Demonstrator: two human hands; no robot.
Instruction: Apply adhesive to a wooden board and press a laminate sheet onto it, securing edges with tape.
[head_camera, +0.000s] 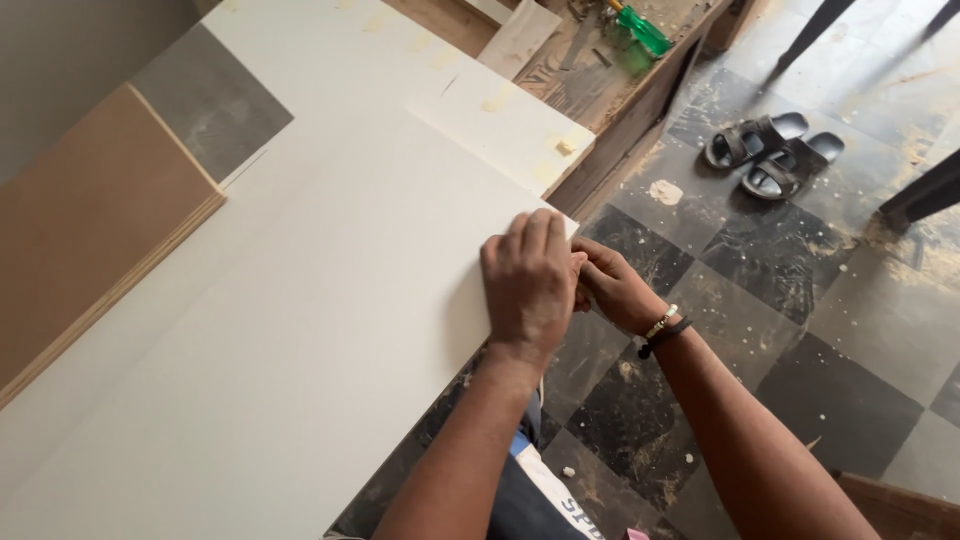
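The large white laminated board (300, 330) runs out of view at the near left, so its full length cannot be seen, and its near right edge is partly covered by the person's forearms. Whatever sits at that edge under the hands is hidden: the left hand (530, 285) blocks the spot, and the fingertips of the right hand (612, 288) vanish behind it.

The left hand lies palm down on the board's near right edge, close to its corner, fingers together and nearly flat, pressing on the white surface. The right hand comes in from the floor side, just off the edge, fingers curled narrowly toward the edge and touching the left hand; whether it pinches anything cannot be told. Its wrist carries a beaded bracelet and a dark band (662, 330).

A second white panel with yellowish glue smears (470, 100) lies under the board and reaches toward the far side. At the left a brown flat fibreboard sheet (90, 220) lies beside a grey panel (210, 100). At the far side a green-handled screwdriver (640, 30) rests on a dusty wooden surface (590, 70), cut off by the top of the frame. On the black and pale tiled floor (780, 320) to the right stands a pair of dark sandals (772, 152), well apart from the hands.
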